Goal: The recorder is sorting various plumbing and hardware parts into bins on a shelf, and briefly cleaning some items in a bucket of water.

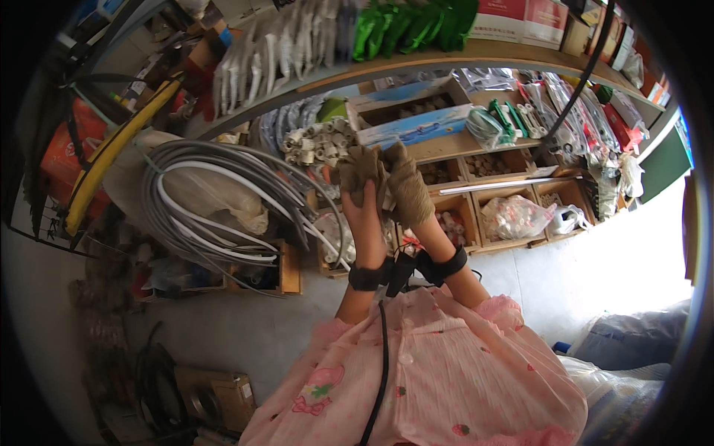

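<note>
My left hand [363,195] is bare at the thumb and wrist, with crumpled brown work-glove fabric [360,167] over or in its fingers. Brown glove fabric [408,187] also covers my right hand [409,173] down to the wrist. Both hands are close together in front of the shelf, and the fabric hides the fingers. Black straps circle both wrists. Just behind the hands lies a pile of white plastic pipe fittings [318,142], beside an open blue and white cardboard box [415,125] holding small parts.
Coiled grey and white hoses [223,195] hang at the left, near a yellow bar [117,156]. Wooden compartments [474,214] with bagged fittings stand low beyond my hands. Green packets [415,28] and cartons line the upper shelf [390,56]. Stuffed sacks [630,337] sit at the lower right.
</note>
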Tool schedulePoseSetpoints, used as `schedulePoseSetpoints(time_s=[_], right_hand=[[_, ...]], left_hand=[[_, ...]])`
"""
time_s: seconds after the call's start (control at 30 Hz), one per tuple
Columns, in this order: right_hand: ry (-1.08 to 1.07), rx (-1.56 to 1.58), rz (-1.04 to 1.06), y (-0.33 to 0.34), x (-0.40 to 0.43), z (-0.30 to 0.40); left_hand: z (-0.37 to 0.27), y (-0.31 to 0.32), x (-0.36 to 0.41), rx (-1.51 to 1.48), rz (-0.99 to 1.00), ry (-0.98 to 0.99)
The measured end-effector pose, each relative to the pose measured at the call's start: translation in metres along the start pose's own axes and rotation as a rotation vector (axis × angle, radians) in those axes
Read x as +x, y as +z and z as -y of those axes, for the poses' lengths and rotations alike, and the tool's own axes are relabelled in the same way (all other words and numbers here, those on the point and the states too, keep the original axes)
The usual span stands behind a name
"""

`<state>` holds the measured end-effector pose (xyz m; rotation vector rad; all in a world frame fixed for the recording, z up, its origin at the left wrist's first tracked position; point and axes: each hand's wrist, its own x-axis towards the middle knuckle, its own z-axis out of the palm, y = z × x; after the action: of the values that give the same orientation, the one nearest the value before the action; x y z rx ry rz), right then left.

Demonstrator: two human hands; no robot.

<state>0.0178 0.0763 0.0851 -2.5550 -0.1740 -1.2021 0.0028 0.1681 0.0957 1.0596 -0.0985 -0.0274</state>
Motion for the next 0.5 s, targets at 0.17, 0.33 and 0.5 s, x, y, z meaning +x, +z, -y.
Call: schedulePoseSetpoints(time_s=[0.17, 0.33, 0.5], right_hand=[[0.62, 1.195, -0.136, 0.017, -0.007, 0.055], [0.595, 0.525, -0.049, 0.014, -0.027, 0.067], [0.912, 0.963, -0.292, 0.013, -0.029, 0.093]], left_hand=[[-0.017, -0.044, -0.009, 0.347, -0.034, 0.076], [-0.018, -0.069, -0.01, -0.097, 0.06, -0.167], [-0.03, -0.086, -0.006, -0.124, 0.113, -0.267]])
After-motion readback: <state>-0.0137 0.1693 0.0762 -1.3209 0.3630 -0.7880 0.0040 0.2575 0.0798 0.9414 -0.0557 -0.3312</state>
